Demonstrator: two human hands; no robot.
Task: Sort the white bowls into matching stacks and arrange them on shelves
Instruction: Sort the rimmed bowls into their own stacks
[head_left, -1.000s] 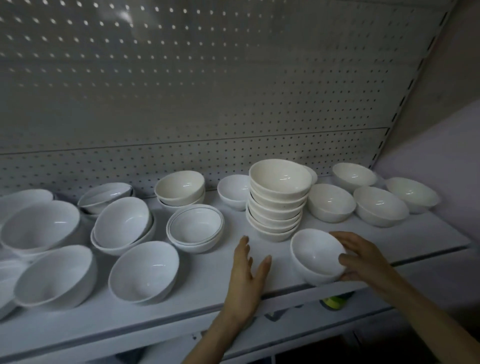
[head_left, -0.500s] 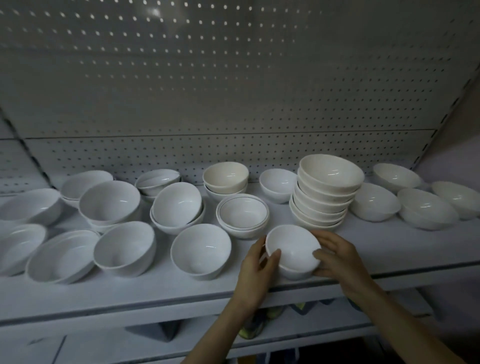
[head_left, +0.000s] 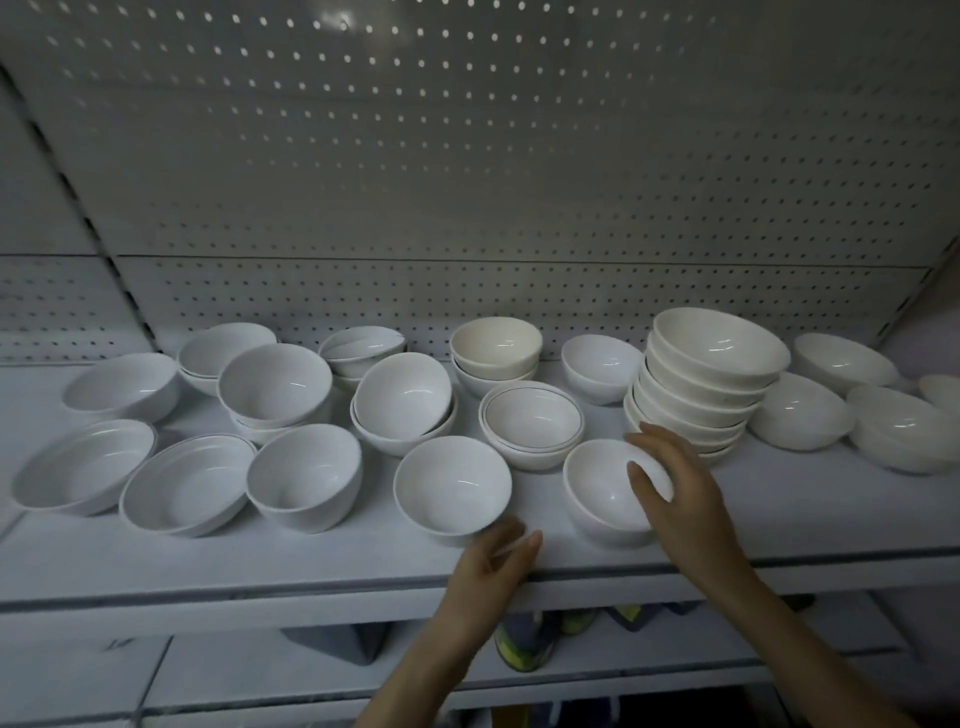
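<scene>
No readable text, labels or numbers anywhere

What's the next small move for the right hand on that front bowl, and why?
Probably close the right hand on the small bowl and lift it clear. Its fingers already drape over the rim, while the left hand sits at the shelf edge by another deep bowl that looks like a match to nest it into.

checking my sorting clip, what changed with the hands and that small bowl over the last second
The left hand let go of the small round white bowl and drew back to the white shelf's front edge, by another white bowl. The right hand still grips the small bowl's right rim. The tall stack of cream bowls stayed put.
</scene>
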